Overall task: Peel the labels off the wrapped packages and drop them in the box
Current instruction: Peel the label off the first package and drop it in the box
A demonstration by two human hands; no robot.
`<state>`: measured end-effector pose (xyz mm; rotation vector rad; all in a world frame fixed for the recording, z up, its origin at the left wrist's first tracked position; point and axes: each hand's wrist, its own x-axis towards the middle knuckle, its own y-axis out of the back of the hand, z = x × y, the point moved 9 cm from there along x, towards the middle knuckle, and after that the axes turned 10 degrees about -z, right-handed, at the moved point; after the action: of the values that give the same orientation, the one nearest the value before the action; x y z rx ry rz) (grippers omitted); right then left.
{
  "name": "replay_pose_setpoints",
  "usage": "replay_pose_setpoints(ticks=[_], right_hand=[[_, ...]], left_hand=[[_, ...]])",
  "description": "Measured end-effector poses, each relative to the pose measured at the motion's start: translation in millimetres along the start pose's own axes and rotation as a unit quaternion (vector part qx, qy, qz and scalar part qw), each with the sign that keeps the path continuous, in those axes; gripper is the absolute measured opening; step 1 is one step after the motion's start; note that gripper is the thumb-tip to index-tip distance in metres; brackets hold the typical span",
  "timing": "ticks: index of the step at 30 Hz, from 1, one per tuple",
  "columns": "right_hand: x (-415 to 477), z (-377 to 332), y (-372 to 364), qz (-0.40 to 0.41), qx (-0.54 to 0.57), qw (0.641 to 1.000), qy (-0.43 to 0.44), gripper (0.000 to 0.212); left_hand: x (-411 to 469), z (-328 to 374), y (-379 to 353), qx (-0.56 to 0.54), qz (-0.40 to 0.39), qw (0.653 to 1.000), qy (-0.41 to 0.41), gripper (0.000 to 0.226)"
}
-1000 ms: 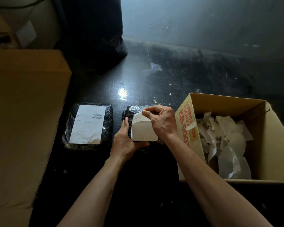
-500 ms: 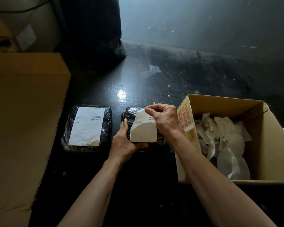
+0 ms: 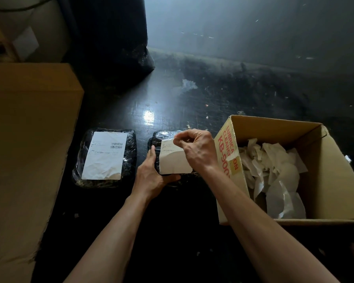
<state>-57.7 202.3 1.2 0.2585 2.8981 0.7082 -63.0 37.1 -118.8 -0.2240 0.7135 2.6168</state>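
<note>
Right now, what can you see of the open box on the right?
The box is plain brown cardboard, open at the top, and stands on the dark, glossy surface at the right. Its left outer wall bears red print. A loose heap of crumpled white labels lies inside against the left and near walls. The right hand is just beside the left wall. I cannot tell whether the arm touches it.

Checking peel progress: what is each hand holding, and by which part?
Right hand pinches the label by its far corner; left hand grips the wrapped package at its near-left edge.
</note>
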Motion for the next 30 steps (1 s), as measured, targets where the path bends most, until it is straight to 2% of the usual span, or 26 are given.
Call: replay_pose_setpoints(ticks=[13,17,20,30], right_hand=[[-1,-14,-13,0.041,-0.040,0.998,-0.025,0.026],[3,-14,-11,0.026,-0.037,0.999,-0.026,0.017],[5,-9,2,0.007,-0.015,1.000,-0.025,0.006],[-3,17,25,-0.013,0.134,0.989,-0.054,0.010]], left_hand=[[0,-2,0,0.011,0.001,1.000,0.026,0.148],[0,-2,0,0.000,-0.002,1.000,0.022,0.148],[0,-1,-2,-0.008,-0.010,1.000,0.016,0.146],[1,4,-2,-0.012,-0.019,1.000,0.006,0.143]])
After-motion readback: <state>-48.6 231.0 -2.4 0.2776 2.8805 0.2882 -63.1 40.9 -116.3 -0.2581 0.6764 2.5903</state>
